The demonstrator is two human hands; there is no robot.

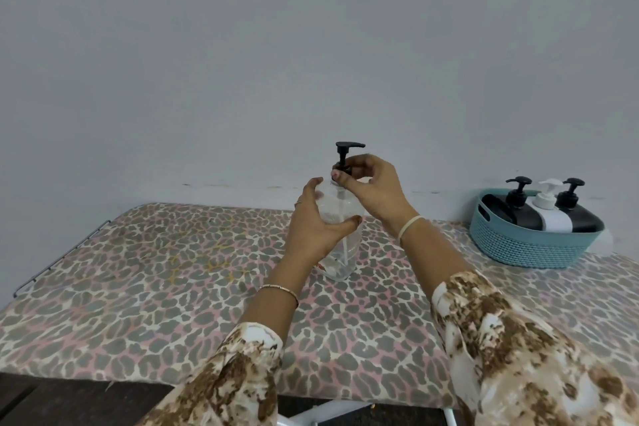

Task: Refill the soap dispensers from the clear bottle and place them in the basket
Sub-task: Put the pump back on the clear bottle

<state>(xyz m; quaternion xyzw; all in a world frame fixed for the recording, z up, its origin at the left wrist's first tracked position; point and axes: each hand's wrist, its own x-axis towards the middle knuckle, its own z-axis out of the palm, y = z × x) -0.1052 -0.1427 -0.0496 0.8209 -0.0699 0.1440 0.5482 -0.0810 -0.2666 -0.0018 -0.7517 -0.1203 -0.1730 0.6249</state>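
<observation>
A clear bottle (340,252) stands upright in the middle of the leopard-print table (155,270). It carries a black pump top (347,149). My left hand (316,228) grips the bottle's body from the left. My right hand (371,188) pinches the black collar of the pump at the bottle's neck. At the far right a blue basket (529,249) holds three soap dispensers: a black one (511,207), a white one (551,214) and another black one (579,214).
A pale wall rises directly behind the table. A metal rail (58,259) runs along the table's left edge. The dark floor and white table legs (328,417) show below the near edge.
</observation>
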